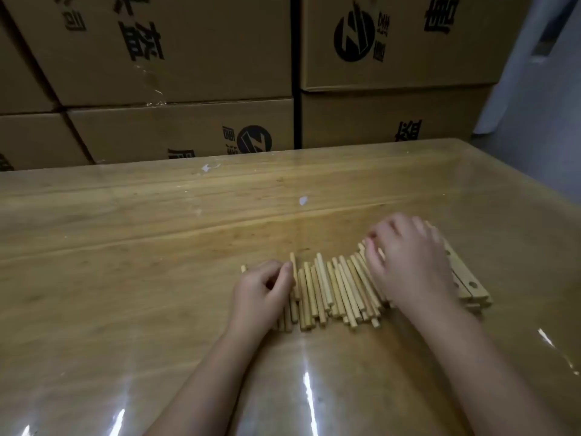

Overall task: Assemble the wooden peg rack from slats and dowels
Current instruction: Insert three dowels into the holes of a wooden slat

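Dozens of dowels lie side by side in a loose heap on the counter. At the heap's left end the left hand has its fingers curled round a few dowels, thumb against one. The right hand lies flat over the heap's right end, fingers spread. Drilled slats are stacked just right of the heap, partly under that hand. Cardboard boxes stand behind the heap.

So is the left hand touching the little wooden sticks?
Touching. The head view shows the left hand lying on the left end of the dowels, its curled fingers and thumb against them with no gap.
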